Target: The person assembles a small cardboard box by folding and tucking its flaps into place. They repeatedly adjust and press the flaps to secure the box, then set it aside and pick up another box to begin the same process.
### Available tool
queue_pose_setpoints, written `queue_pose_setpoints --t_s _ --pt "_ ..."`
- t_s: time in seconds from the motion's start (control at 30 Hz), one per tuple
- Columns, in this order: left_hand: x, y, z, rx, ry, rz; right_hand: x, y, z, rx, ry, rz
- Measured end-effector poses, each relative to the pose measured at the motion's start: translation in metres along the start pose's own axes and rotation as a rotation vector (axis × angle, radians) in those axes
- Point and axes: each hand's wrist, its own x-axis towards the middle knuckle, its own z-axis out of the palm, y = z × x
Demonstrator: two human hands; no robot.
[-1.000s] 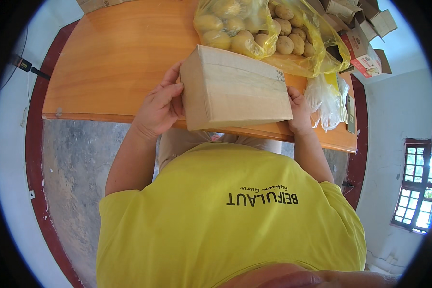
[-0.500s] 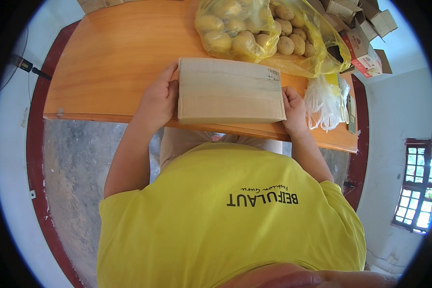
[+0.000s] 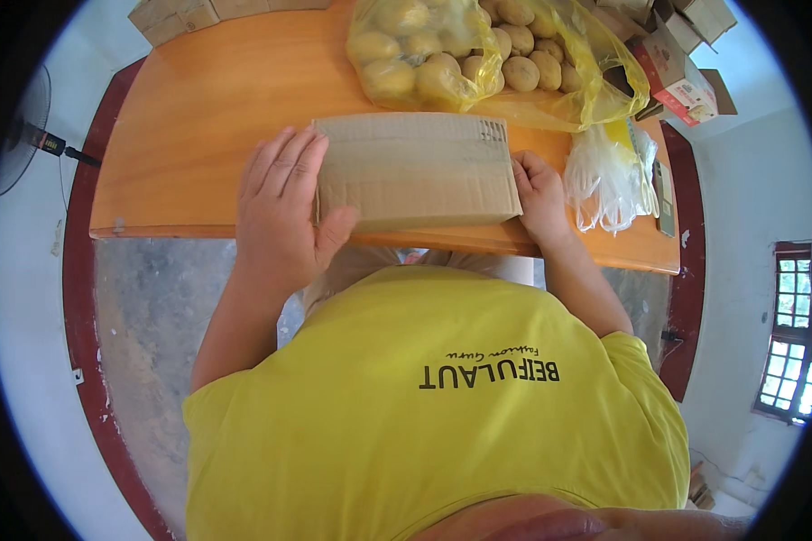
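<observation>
- The cardboard box [image 3: 417, 171] lies flat-sided on the near part of the orange wooden table [image 3: 189, 117], its front long edge close to the table's front edge, just above the person's lap.
- The left hand [image 3: 284, 212] lies against the box's left end with its fingers [image 3: 284, 162] straight and loosely spread, palm pressed to the cardboard and the thumb hooked onto the near front face; it braces the box rather than closing around it.
- The right hand [image 3: 539, 194] presses the box's right end; its fingers curl along that edge, but how far they wrap behind cannot be told.
- The box therefore sits between the two palms, held by side pressure only, touching both hands.
- Risk: because the box lies so near the table's front edge, a pull toward the body could probably tip it off into the lap or onto the floor.
- Risk: uneven squeezing may buckle the thin cardboard walls or pop a flap open, since nothing grips it from above.
- Risk: just behind the box lies a yellow plastic bag of potatoes [image 3: 478, 54]; a push forward could shove into it, and the bag might roll or spill.
- Risk: the clear plastic bags [image 3: 609, 171] just beside the right hand could snag on the fingers.
</observation>
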Motion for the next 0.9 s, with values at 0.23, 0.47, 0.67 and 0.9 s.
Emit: queue_pose_setpoints --t_s 0.23,0.47,0.67,0.9 --pt "-0.006 0.028 -0.001 0.332 -0.280 -0.040 -0.002 -0.013 -0.002 -0.006 0.015 -0.056" --pt "0.012 0.054 0.012 0.391 -0.419 -0.033 0.001 -0.004 -0.002 -0.003 0.007 -0.095" --pt "0.023 0.066 0.032 0.355 -0.426 0.009 0.000 -0.001 -0.001 -0.019 0.025 -0.136" --pt "0.037 0.076 0.040 0.277 -0.472 0.074 0.002 0.001 -0.002 -0.037 0.013 -0.159"
